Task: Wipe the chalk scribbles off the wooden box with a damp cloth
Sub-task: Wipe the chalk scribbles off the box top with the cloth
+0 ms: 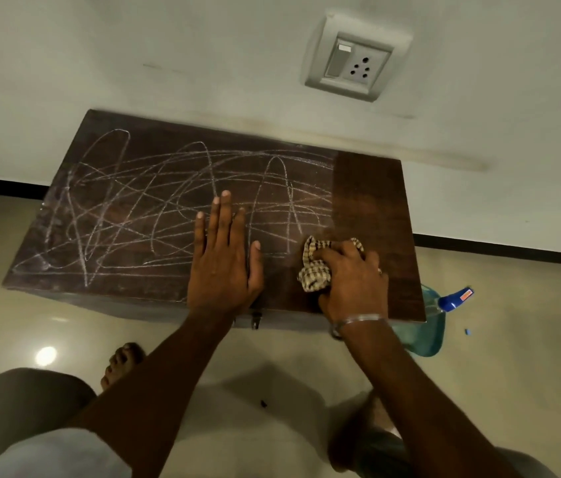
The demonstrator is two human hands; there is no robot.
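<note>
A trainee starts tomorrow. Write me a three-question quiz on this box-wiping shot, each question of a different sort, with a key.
1. True or false: the left hand lies flat, fingers straight, on the wooden box.
2. Choose one: the checked cloth is gripped by A) the right hand, B) the left hand, C) neither.
3. Fill the blank: the chalk scribbles are missing only from the lid's ___ end, as the person sees it.

Key: 1 true; 2 A; 3 right.
</note>
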